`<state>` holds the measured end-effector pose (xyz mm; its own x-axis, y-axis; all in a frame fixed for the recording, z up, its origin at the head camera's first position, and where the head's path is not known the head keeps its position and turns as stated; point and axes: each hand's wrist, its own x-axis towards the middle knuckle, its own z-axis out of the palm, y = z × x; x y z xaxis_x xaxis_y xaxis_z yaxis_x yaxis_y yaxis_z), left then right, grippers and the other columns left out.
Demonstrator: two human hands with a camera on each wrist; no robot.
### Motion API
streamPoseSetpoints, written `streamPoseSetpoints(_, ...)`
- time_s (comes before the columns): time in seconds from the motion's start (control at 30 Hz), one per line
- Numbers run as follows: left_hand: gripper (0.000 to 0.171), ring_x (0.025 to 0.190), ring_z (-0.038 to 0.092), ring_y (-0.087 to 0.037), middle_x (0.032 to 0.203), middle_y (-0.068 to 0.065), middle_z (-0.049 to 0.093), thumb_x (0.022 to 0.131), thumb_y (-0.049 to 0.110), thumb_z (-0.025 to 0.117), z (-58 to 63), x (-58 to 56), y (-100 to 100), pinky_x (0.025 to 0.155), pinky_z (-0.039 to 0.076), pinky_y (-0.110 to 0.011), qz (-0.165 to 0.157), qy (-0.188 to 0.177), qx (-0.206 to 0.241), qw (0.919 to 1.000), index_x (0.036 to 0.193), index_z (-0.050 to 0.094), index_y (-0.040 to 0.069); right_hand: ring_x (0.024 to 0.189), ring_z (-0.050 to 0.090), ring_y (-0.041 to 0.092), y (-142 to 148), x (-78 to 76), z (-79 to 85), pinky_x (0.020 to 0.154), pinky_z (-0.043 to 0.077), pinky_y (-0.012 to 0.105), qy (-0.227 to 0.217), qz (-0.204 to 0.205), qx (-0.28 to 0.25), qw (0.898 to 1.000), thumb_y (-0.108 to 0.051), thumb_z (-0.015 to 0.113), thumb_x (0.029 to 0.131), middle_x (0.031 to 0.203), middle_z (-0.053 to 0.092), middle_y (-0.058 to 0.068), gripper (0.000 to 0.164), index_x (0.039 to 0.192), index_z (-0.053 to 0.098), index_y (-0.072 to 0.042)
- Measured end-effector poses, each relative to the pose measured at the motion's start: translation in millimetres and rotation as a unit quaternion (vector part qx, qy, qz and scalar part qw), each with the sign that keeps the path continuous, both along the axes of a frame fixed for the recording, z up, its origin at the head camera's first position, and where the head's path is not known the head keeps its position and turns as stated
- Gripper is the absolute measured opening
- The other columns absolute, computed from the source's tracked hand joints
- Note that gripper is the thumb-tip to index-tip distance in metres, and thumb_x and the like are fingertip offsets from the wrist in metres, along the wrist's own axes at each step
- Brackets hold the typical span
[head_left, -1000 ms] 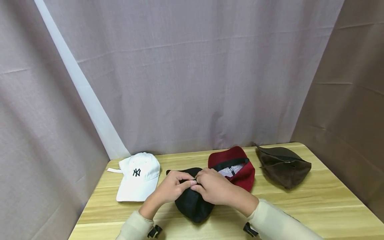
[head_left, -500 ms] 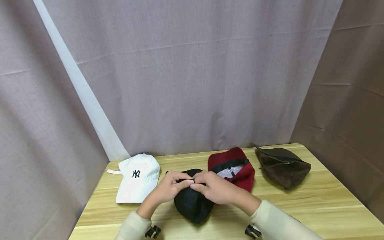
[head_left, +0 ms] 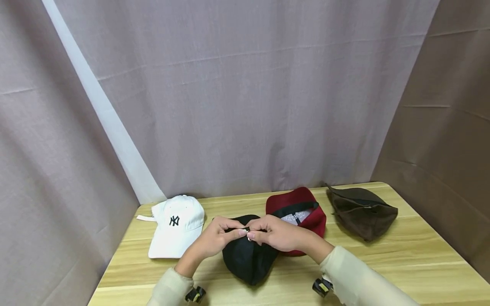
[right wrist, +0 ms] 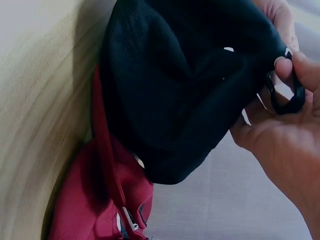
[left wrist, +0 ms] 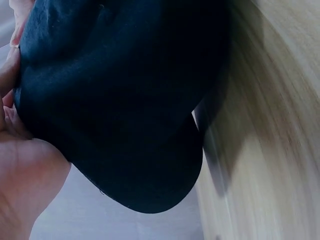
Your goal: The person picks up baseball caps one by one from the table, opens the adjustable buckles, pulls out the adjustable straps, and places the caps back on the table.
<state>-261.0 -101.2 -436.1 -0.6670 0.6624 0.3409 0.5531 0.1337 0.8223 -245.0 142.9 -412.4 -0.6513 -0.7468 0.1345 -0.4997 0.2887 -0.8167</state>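
Thumbs (head_left: 238,233): slightly apart now, where half a second ago the tips nearly met; a small pale piece (head_left: 249,237) shows between them, too small to name.
Black cap (head_left: 245,261): its right side has spread outward a little below the right fingers; the cap hangs under both sets of fingertips, crown toward the person, with a rounded brim (left wrist: 155,192) past the left fingers in the left wrist view.
Left hand (head_left: 218,239): thumb and forefinger pinch the black cap's edge.
Right hand (head_left: 284,234): thumb and forefinger pinch a thin black strap (right wrist: 300,97), which curves in a loop just below their tips in the right wrist view.
Dark red cap (head_left: 289,199): just beyond the right fingers and to their right, hollow side showing, a black band along its rim; whether it touches the black cap I cannot tell.
White NY baseball cap (head_left: 180,231): left of the left fingers, apart from them, its loose strap (head_left: 146,218) pointing farther left.
Dark brown cap (head_left: 363,219): well to the right of the right fingers, lying on its side.
Wooden table (head_left: 402,263): below the fingers, bearing the caps.
Grey curtain (head_left: 237,106): behind everything, beyond the fingers.
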Motion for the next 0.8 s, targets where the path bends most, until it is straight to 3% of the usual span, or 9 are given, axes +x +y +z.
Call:
streamPoseSetpoints(0.17,0.016,0.091,0.068,0.001,0.1,-0.012,0.081,0.104,0.011,0.067,-2.0,0.6,-1.4,0.085,0.058,-0.023,-0.001,0.002,0.0,1.0,0.104,0.083,0.007,0.076,0.049,0.002,0.3,1.5,-0.2,0.072,0.041,0.019,0.008,-0.006,0.016,1.0,-0.024,0.06,0.109,0.081,0.053,-0.003,0.038,0.075,0.061,-0.007)
streamPoseSetpoints(0.43,0.015,0.093,0.071,0.001,0.101,-0.01,0.083,0.103,0.014,0.07,-1.3,4.7,-0.5,0.087,0.06,-0.024,0.018,0.016,-0.012,0.9996,0.104,0.084,0.009,0.074,0.051,0.001,-5.8,11.5,2.9,0.069,0.045,0.02,0.034,-0.063,0.071,0.995,-0.029,0.064,0.108,0.085,0.059,-0.011,0.034,0.076,0.063,-0.016)
streamPoseSetpoints(0.57,0.015,0.093,0.072,-0.001,0.101,-0.005,0.084,0.103,0.017,0.071,1.3,7.8,1.3,0.088,0.06,-0.025,0.025,0.025,-0.036,0.9987,0.104,0.085,0.014,0.074,0.054,0.002,-10.8,19.2,6.4,0.069,0.048,0.021,0.087,-0.083,0.107,0.987,-0.026,0.066,0.107,0.084,0.062,-0.008,0.034,0.075,0.065,-0.016)
streamPoseSetpoints(0.63,0.015,0.092,0.072,0.0,0.101,-0.002,0.083,0.104,0.019,0.07,3.0,9.6,2.9,0.087,0.059,-0.024,0.029,0.032,-0.054,0.9976,0.103,0.085,0.017,0.081,0.06,0.006,-13.9,23.2,7.8,0.075,0.051,0.026,0.15,-0.097,0.151,0.972,-0.027,0.067,0.106,0.089,0.069,-0.005,0.031,0.077,0.07,-0.015)
streamPoseSetpoints(0.77,0.016,0.079,0.062,0.003,0.087,0.007,0.077,0.104,0.021,0.07,7.2,14.5,7.6,0.077,0.054,-0.019,0.043,0.049,-0.097,0.9931,0.095,0.083,0.021,0.102,0.068,0.018,-18.5,29.5,9.1,0.09,0.054,0.039,0.269,-0.117,0.259,0.92,-0.032,0.067,0.105,0.106,0.077,0.001,0.026,0.092,0.079,-0.012)
streamPoseSetpoints(0.8,0.017,0.075,0.059,0.003,0.082,0.008,0.074,0.104,0.021,0.07,8.4,15.8,8.6,0.074,0.052,-0.018,0.047,0.054,-0.107,0.9917,0.092,0.082,0.022,0.106,0.069,0.02,-18.8,30.3,9.1,0.092,0.055,0.042,0.285,-0.117,0.271,0.912,-0.032,0.067,0.105,0.109,0.078,0.002,0.026,0.096,0.08,-0.011)
